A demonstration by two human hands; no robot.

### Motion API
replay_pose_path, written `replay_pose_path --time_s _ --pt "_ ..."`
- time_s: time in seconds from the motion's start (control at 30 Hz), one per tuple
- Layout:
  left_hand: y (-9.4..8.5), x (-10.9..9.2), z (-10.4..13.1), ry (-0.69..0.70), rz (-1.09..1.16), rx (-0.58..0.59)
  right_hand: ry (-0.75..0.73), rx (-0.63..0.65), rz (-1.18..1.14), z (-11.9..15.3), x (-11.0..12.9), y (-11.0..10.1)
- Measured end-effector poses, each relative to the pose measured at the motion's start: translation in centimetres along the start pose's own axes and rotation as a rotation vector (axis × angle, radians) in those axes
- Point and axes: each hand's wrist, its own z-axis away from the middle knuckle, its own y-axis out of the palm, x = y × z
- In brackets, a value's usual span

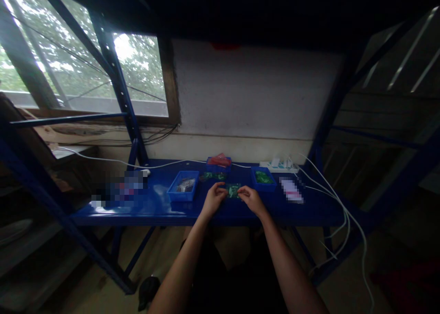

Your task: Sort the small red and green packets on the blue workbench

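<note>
A small clear plastic bag (233, 190) with green contents is stretched between my two hands, just above the blue shelf top. My left hand (216, 196) pinches its left edge between thumb and fingers. At the right edge, my right hand (250, 198) grips it the same way. Behind the bag lie several small green packets (213, 175). To the left stands a blue bin (182, 195) holding clear and silvery pieces. A second blue bin (264, 185) with green items is to the right of my right hand. What exactly the bag contains is too small to tell.
Pink-red plastic bags (220, 160) fill another blue bin at the back. A white power strip (279, 167) with cables sits at the back right, above a blurred-out white-and-pink item (291, 189). White cords (347, 213) hang over the right end. Blue uprights (118, 85) frame the shelf.
</note>
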Motion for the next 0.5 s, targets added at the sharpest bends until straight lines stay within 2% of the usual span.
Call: replay_pose_path --time_s 0.27,0.33,0.5 --pt "0.00 0.12 0.03 -0.063 -0.040 0.039 -0.008 -0.012 0.061 -0.41 -0.95 -0.14" --pt "-0.02 0.20 0.04 -0.053 -0.057 0.057 -0.013 -0.014 0.089 -0.42 -0.91 -0.11" --pt "-0.16 0.20 0.13 0.047 -0.121 0.107 -0.140 0.016 0.251 -0.16 -0.18 0.04"
